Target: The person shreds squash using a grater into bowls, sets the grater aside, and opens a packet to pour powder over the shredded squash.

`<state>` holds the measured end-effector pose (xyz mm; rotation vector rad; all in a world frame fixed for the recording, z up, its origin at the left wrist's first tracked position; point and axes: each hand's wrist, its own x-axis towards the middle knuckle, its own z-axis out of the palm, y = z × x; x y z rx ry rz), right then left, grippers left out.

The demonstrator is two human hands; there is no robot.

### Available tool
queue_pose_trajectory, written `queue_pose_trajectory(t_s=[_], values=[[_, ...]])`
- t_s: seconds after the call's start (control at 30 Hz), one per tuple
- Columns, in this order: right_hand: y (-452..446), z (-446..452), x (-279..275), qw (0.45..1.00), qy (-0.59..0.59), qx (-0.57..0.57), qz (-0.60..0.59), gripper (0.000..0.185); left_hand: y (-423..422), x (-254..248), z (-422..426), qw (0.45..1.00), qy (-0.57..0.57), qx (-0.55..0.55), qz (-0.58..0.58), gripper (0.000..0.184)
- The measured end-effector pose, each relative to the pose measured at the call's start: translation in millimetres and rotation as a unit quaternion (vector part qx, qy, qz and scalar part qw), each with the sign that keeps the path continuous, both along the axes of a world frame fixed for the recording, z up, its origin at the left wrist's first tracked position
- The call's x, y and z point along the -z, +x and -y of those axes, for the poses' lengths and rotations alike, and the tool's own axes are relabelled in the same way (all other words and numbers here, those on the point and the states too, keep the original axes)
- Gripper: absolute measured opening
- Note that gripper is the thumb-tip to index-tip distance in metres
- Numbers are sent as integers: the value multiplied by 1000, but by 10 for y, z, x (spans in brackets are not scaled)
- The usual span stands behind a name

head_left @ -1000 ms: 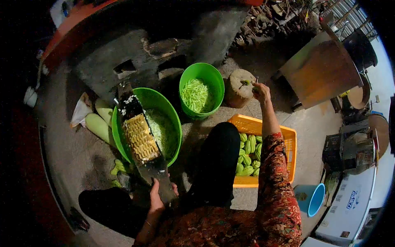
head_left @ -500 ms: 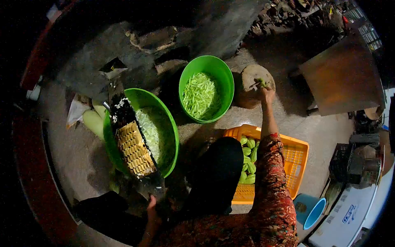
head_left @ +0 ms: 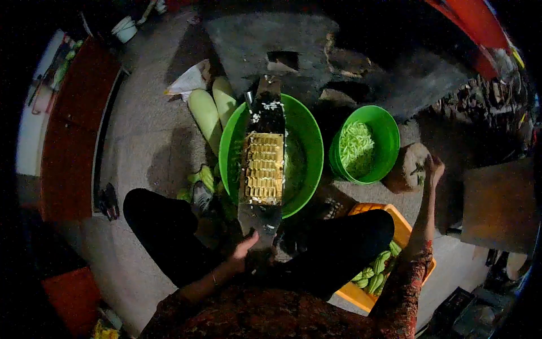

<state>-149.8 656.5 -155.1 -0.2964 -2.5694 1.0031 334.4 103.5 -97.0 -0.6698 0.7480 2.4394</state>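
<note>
My left hand (head_left: 245, 247) is closed around the near end of a long grater board with its thumb on top. The board's gold-coloured grating plate (head_left: 264, 168) lies over a large green tub (head_left: 307, 198), with white shreds stuck along it. My right hand (head_left: 433, 168) is at the right edge of a round stump (head_left: 407, 169), fingers curled. What they hold, if anything, is hidden. A small dark green scrap (head_left: 419, 170) lies on the stump beside the fingers. A green bucket (head_left: 391, 144) left of the stump contains pale green strips (head_left: 357, 150).
By my right knee, an orange crate (head_left: 353, 296) contains several ridged green chayotes (head_left: 377, 271). Long pale green gourds (head_left: 204, 116) lie left of the tub. A wooden stool (head_left: 499, 203) stands far right, a reddish cabinet (head_left: 79, 130) far left.
The view has turned left, so everything sits further right. The grater board now appears nearly upright in view. My right hand has shifted from above the green scrap to the stump's right edge.
</note>
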Motion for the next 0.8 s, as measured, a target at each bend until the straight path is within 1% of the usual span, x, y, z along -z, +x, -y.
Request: queue_pose_trajectory(t_s=[0.03,0.07,0.1,0.13,0.17,0.2,0.23,0.27,0.3,0.33,0.4,0.43,0.5,0.53,0.57,0.63,0.67,0.7,0.73,0.77,0.8], values=[[50,567,-428,991,-79,-106,4,30,42,142,28,1000,6,9,-19,57],[172,1265,-869,966,-155,-209,14,26,45,95,23,1000,-17,8,-15,57],[192,1859,-1156,954,-141,-259,55,23,22,56,-3,999,-40,7,-13,57],[284,2406,-1306,938,-125,-309,96,20,2,-18,-15,999,-44,8,9,57],[543,2976,-1328,923,-184,-334,55,19,-16,-91,-26,998,-47,8,31,56],[484,3399,-1327,892,-63,-445,53,20,-36,-238,-22,997,-30,9,71,55],[672,3894,-1414,856,-12,-516,37,20,-41,-313,-3,994,-13,10,109,54],[774,4274,-1329,834,-36,-549,43,20,1,-214,4,997,15,21,79,53],[873,4655,-1241,810,-60,-581,52,21,54,1,22,997,44,36,44,52],[960,4975,-1208,764,23,-644,-41,21,91,93,49,996,70,47,14,51],[1071,5394,-1126,711,43,-693,-116,22,2,-130,79,999,23,46,20,51],[1095,5529,-1072,696,23,-711,-98,23,-35,-265,84,999,0,46,24,52],[1046,5616,-856,680,72,-725,-79,23,-91,-454,91,996,-9,38,78,50],[1044,5624,-838,672,97,-731,-69,24,-106,-498,105,994,-13,35,105,49],[1035,5586,-818,676,105,-726,-70,23,-103,-461,113,993,5,35,109,49],[974,5505,-696,691,51,-714,-96,21,-85,-370,105,992,39,39,118,48],[932,5469,-647,699,24,-707,-111,21,-111,-416,120,994,23,51,97,50],[894,5432,-595,747,83,-650,-116,16,-123,-492,136,995,6,63,77,53],[855,5414,-529,759,18,-645,-87,13,-125,-530,142,996,-11,75,57,55],[822,5411,-463,767,-48,-637,-56,11,-99,-438,123,996,3,72,61,54],[811,5338,-409,785,-18,-616,-63,6,-52,-267,85,995,16,70,66,53]])
